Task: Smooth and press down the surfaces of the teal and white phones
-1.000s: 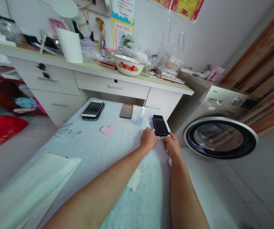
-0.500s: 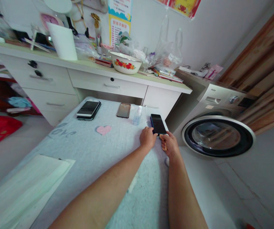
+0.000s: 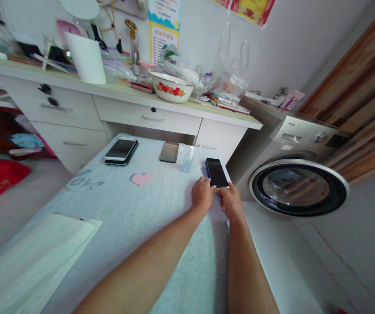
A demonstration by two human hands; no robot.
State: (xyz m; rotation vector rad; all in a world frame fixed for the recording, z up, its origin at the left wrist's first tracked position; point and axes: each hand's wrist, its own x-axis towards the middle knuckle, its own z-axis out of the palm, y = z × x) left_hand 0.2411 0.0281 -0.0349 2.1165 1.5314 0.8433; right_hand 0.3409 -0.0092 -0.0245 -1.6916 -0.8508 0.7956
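A dark smartphone (image 3: 217,172) with a black screen and a blue edge lies face up near the right border of the cloth-covered table. My left hand (image 3: 203,194) grips its lower left corner, thumb along the near edge. At the lower right corner my right hand (image 3: 232,200) pinches the phone, its other fingers curled under. Something small and orange-tan shows by the right fingertips, too small to name. Just left of the phone stands a clear spray bottle (image 3: 187,160). Beyond the bottle lies a translucent brownish phone case (image 3: 169,152).
Stacked phones (image 3: 121,150) lie at the table's far left. A pale sheet (image 3: 40,261) covers the near left corner of the tablecloth (image 3: 122,205). Behind runs a desk with a flowered bowl (image 3: 171,89) and a white bin (image 3: 85,59). A washing machine (image 3: 296,131) stands at right.
Both hands and the phone have shifted very slightly toward me. The right fingers have curled further in, hiding more of the orange-tan bit. The grip on the phone stays.
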